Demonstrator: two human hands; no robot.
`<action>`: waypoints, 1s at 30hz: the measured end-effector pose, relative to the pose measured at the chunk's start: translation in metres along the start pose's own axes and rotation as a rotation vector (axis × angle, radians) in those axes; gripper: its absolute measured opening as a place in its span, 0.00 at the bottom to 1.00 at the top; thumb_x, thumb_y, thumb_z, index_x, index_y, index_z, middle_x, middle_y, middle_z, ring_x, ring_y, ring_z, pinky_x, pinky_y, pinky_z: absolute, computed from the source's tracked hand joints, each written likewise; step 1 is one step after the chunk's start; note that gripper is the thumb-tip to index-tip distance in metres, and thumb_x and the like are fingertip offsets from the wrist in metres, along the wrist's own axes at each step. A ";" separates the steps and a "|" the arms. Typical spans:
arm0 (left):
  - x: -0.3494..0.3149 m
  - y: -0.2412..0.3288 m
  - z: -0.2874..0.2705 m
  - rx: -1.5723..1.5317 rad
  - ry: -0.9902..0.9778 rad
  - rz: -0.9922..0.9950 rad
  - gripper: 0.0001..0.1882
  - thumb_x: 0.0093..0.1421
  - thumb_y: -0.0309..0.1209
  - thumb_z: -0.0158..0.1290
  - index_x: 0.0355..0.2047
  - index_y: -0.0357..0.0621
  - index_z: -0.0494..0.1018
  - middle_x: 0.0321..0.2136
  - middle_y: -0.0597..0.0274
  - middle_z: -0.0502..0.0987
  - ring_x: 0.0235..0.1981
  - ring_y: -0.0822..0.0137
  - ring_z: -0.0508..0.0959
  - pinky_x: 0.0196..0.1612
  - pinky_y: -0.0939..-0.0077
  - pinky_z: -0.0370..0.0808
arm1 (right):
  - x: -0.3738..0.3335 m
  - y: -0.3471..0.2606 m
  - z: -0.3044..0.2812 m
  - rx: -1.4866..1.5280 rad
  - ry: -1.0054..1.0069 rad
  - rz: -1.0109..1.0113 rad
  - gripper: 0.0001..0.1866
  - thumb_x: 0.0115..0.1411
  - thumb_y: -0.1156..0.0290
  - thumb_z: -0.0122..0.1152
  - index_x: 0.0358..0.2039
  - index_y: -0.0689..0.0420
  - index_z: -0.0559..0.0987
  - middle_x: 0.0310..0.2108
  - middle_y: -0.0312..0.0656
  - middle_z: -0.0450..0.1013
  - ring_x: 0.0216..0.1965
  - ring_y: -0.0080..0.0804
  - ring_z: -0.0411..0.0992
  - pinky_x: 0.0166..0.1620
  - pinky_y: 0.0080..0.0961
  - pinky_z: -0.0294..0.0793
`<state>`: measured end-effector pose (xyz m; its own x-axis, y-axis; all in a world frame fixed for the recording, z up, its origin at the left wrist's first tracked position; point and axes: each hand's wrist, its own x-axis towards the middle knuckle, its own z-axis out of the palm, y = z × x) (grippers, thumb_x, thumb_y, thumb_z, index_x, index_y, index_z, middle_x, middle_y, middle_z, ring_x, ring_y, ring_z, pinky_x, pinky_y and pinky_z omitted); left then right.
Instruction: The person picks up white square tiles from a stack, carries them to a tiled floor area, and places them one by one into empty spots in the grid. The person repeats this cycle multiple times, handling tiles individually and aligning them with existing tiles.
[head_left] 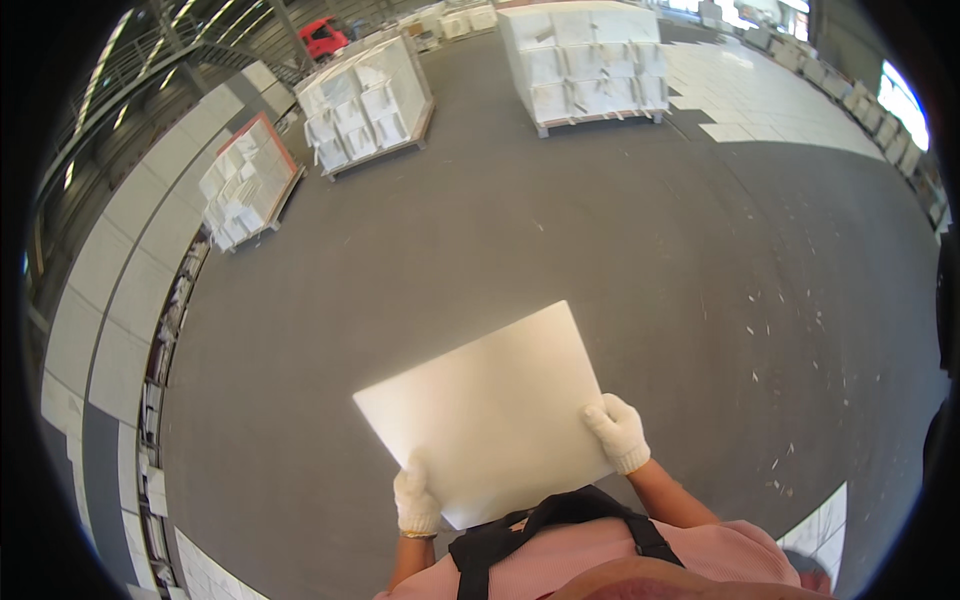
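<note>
Left hand (417, 500) in a white glove pinches the near edge of the white panel (490, 410), fingers closed round it, thumb on top, I think. The panel rides flat at waist height, probably to keep it level. Right hand (618, 432) clamps the right edge, fingers curled underneath.

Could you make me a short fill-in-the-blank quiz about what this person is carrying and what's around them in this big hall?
1. Both hands, the left hand and the right hand, wear white knitted ____.
2. Together they hold a flat, white, square ____ by its near edge.
3. Under the white panel lies a dark grey ____.
4. Farther off, stacks of white blocks rest on wooden ____.

Missing words: gloves; panel; floor; pallets
</note>
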<state>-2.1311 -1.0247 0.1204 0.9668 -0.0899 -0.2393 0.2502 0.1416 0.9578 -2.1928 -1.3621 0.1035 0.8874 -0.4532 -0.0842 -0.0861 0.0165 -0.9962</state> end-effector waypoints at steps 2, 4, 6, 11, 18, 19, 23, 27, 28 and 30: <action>0.018 0.008 0.006 -0.054 0.032 0.055 0.40 0.63 0.60 0.57 0.56 0.31 0.71 0.52 0.51 0.77 0.51 0.57 0.78 0.55 0.60 0.76 | 0.044 -0.007 0.013 -0.017 -0.087 0.018 0.14 0.64 0.62 0.63 0.35 0.63 0.81 0.29 0.35 0.78 0.33 0.19 0.72 0.38 0.25 0.74; 0.045 0.012 0.007 -0.063 0.132 0.060 0.41 0.62 0.61 0.57 0.55 0.31 0.71 0.51 0.52 0.77 0.51 0.58 0.78 0.56 0.60 0.75 | 0.086 -0.011 0.031 -0.025 -0.183 0.003 0.13 0.64 0.64 0.64 0.34 0.62 0.81 0.29 0.35 0.78 0.32 0.18 0.71 0.37 0.24 0.74; 0.085 0.011 0.008 -0.106 0.153 0.054 0.41 0.61 0.61 0.57 0.55 0.31 0.71 0.51 0.52 0.77 0.50 0.59 0.78 0.56 0.60 0.75 | 0.135 -0.012 0.049 -0.013 -0.203 -0.017 0.12 0.64 0.65 0.64 0.34 0.62 0.81 0.29 0.34 0.77 0.32 0.18 0.71 0.37 0.23 0.74; 0.216 0.011 0.030 -0.072 0.243 -0.078 0.40 0.62 0.60 0.58 0.55 0.31 0.72 0.50 0.55 0.78 0.50 0.62 0.78 0.56 0.64 0.75 | 0.256 -0.023 0.073 -0.083 -0.146 -0.088 0.11 0.64 0.67 0.64 0.32 0.62 0.80 0.29 0.31 0.75 0.32 0.17 0.69 0.37 0.21 0.72; 0.411 0.061 0.113 0.770 -0.010 0.446 0.15 0.68 0.36 0.49 0.48 0.40 0.77 0.34 0.48 0.81 0.34 0.49 0.81 0.38 0.60 0.77 | 0.401 -0.060 0.052 0.055 0.051 -0.074 0.16 0.68 0.59 0.62 0.36 0.63 0.78 0.33 0.30 0.73 0.35 0.17 0.65 0.40 0.21 0.67; 0.434 0.065 0.129 0.634 -0.030 0.269 0.15 0.68 0.36 0.48 0.47 0.40 0.77 0.34 0.47 0.81 0.34 0.48 0.80 0.38 0.59 0.77 | 0.421 -0.062 0.047 0.043 0.089 -0.075 0.17 0.68 0.59 0.61 0.36 0.63 0.78 0.33 0.30 0.73 0.35 0.17 0.65 0.40 0.21 0.66; 0.546 0.075 0.180 0.683 -0.106 0.348 0.18 0.70 0.37 0.46 0.47 0.35 0.76 0.36 0.44 0.81 0.35 0.46 0.80 0.40 0.58 0.77 | 0.526 -0.063 0.039 0.077 0.143 -0.081 0.18 0.69 0.59 0.61 0.38 0.64 0.78 0.34 0.30 0.73 0.36 0.18 0.65 0.40 0.20 0.66; 0.649 0.087 0.221 0.849 -0.135 0.345 0.19 0.72 0.37 0.42 0.50 0.35 0.75 0.39 0.43 0.81 0.38 0.45 0.80 0.43 0.59 0.77 | 0.654 -0.067 0.043 0.083 0.098 -0.047 0.16 0.69 0.61 0.60 0.39 0.65 0.78 0.33 0.29 0.72 0.35 0.17 0.64 0.40 0.20 0.66; 0.667 0.093 0.233 0.721 -0.065 0.237 0.19 0.72 0.36 0.41 0.51 0.36 0.75 0.40 0.43 0.81 0.39 0.44 0.80 0.44 0.59 0.77 | 0.684 -0.071 0.049 0.112 0.080 -0.046 0.15 0.69 0.62 0.59 0.39 0.64 0.78 0.33 0.29 0.72 0.35 0.17 0.64 0.40 0.20 0.65; 0.706 0.115 0.245 0.712 0.041 0.287 0.19 0.73 0.36 0.41 0.53 0.38 0.75 0.42 0.44 0.81 0.41 0.46 0.80 0.46 0.60 0.78 | 0.746 -0.082 0.063 0.146 0.032 -0.026 0.14 0.69 0.63 0.59 0.38 0.64 0.78 0.33 0.28 0.71 0.35 0.17 0.64 0.39 0.20 0.65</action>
<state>-1.4323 -1.3135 0.1009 0.9934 -0.1070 0.0412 -0.0909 -0.5160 0.8517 -1.4952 -1.6456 0.1213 0.8736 -0.4830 -0.0594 0.0058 0.1323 -0.9912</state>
